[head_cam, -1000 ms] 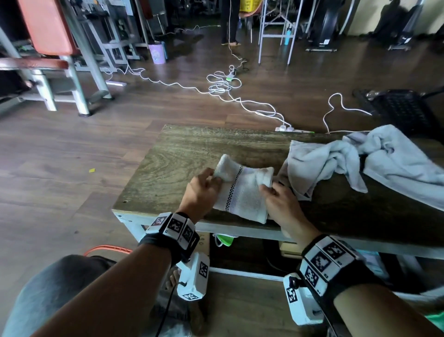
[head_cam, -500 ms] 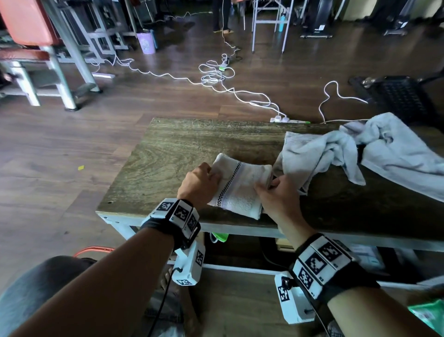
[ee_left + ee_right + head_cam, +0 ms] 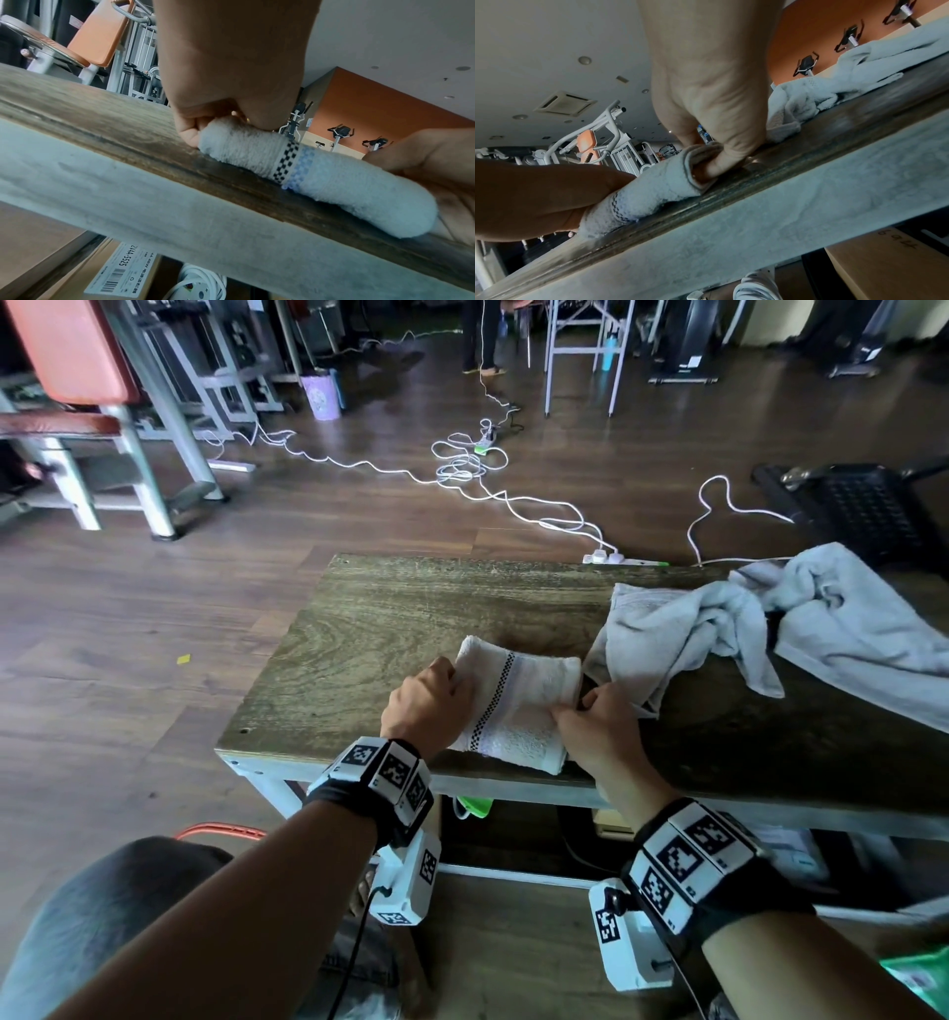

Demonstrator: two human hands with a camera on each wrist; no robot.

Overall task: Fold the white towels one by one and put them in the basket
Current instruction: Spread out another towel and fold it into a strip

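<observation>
Head view: both hands hold a folded towel [image 3: 518, 701] on the table [image 3: 390, 629].
Left hand [image 3: 426, 701] curls round the towel's left end, right hand [image 3: 595, 731] pinches its right end; loose towels [image 3: 719, 629] lie just right of it.

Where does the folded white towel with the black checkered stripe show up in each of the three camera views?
Head: folded towel at centre, near the table's front edge, between both hands.
Left wrist: centre to lower right, lying along the table edge, under the left hand.
Right wrist: lower left of centre, its end pinched by the right hand.
Shared landmark: the black checkered stripe.
</observation>
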